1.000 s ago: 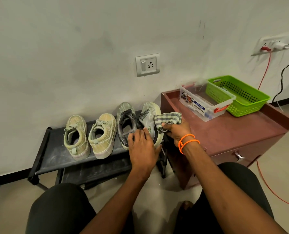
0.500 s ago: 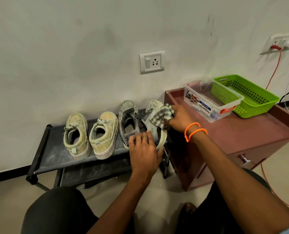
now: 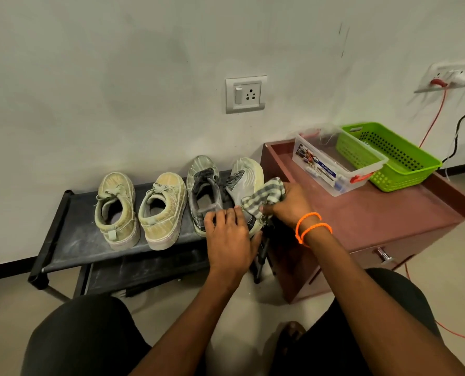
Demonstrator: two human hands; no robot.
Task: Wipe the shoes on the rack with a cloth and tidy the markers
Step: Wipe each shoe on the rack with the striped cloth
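Note:
A black shoe rack (image 3: 71, 240) holds two beige sneakers (image 3: 141, 207) on the left and two grey sneakers on the right. My left hand (image 3: 230, 237) grips the heel of the rightmost grey sneaker (image 3: 246, 177), which leans against the other grey sneaker (image 3: 202, 185). My right hand (image 3: 288, 204) holds a grey-and-white checked cloth (image 3: 261, 198) pressed on that shoe's outer side. Markers show faintly inside the clear plastic box (image 3: 331, 166); their number is hard to tell.
A dark red cabinet (image 3: 383, 213) stands right of the rack, carrying the clear box and a green basket (image 3: 394, 156). A red cable (image 3: 434, 118) and a black cable hang from a wall socket. My knees fill the lower frame.
My right hand has slid the cloth down the shoe's side toward the heel. My left hand stays on the heel. The camera has moved slightly.

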